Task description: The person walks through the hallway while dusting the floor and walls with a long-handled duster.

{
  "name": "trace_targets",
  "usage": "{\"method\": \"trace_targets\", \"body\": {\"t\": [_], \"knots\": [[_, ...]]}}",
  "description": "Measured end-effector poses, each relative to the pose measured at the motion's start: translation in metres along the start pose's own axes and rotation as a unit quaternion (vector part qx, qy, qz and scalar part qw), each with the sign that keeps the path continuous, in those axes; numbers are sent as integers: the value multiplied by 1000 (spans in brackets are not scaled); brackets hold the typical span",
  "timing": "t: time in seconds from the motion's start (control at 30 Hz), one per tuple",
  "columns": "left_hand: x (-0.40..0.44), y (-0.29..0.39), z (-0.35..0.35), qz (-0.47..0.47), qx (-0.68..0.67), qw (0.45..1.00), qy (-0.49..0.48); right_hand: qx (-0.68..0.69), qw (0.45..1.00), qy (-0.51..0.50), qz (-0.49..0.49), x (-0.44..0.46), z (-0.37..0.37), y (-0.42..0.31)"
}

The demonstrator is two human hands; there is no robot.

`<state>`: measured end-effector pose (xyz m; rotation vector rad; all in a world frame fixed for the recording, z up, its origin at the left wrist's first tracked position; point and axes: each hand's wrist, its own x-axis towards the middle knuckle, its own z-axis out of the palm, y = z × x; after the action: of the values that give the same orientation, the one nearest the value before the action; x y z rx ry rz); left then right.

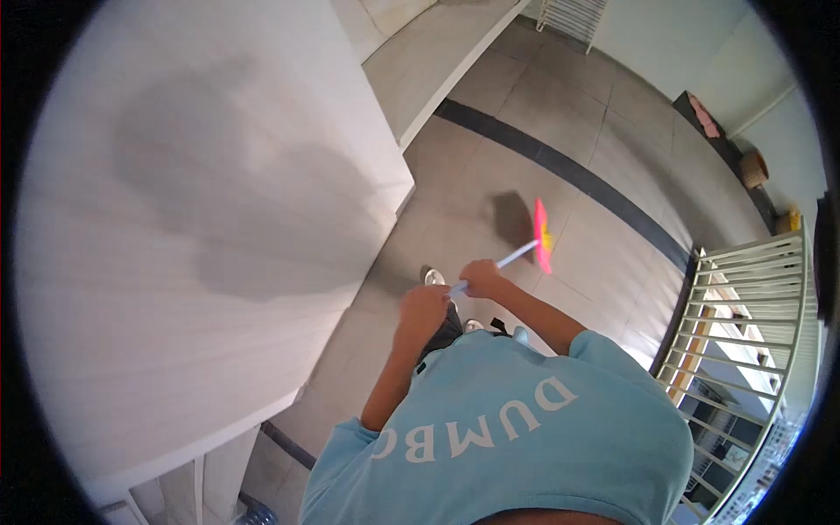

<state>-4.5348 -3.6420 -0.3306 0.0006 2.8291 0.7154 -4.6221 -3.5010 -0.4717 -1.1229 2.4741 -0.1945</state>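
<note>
grey-beige tiles make up the floor point(451, 188), crossed by a dark band point(560, 163) that curves toward a pale railing point(800, 302) on the right. on the left a whitish wall panel point(114, 341) fills much of the view, a large soft shadow point(289, 214) lying across it, and a ledge point(437, 52) runs up beyond its far corner. a white rack point(573, 17) stands at the top; along the right-hand wall are a pink cloth point(703, 116), a brown pot point(754, 169) and something yellow point(792, 219), too small to make out.

the pale stick point(516, 255) is held above the floor, in front of the person's body, slanting away to the right. its far end carries a bright pink head point(541, 223) with a yellow middle — tilted nearly edge-on and clear of the tiles. the left hand point(425, 308) is wrapped around the near end, and the right hand point(481, 279) grips farther along — fingers curled around it, close to the left hand. below the hands, a white shoe point(434, 277) shows, and a light blue shirt point(525, 446) with white lettering spreads across the bottom.
</note>
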Motion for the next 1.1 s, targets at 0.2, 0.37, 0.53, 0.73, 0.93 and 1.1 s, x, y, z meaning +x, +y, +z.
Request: {"method": "trace_targets", "body": {"t": [0.2, 0.37, 0.53, 0.73, 0.93, 1.1], "knots": [[54, 13, -120, -3, 156, 987, 48, 78, 986, 141, -51, 102, -84, -26], [121, -3, -107, 25, 255, 967, 13, 208, 955, 206, -48, 159, -82, -4], [174, -15, -79, 55, 163, 985, -15, 169, 975, 142, 28, 147, -44, 59], [236, -17, -33, 175, -50, 983, -23, 57, 984, 41, 165, 119, -56, 143], [317, 69, -131, 242, -277, 928, -65, 115, 959, 175, 189, 100, -187, 213], [406, 136, -121, 512, -430, 741, -64, 281, 834, 467, -88, 93, -270, 247]]}}
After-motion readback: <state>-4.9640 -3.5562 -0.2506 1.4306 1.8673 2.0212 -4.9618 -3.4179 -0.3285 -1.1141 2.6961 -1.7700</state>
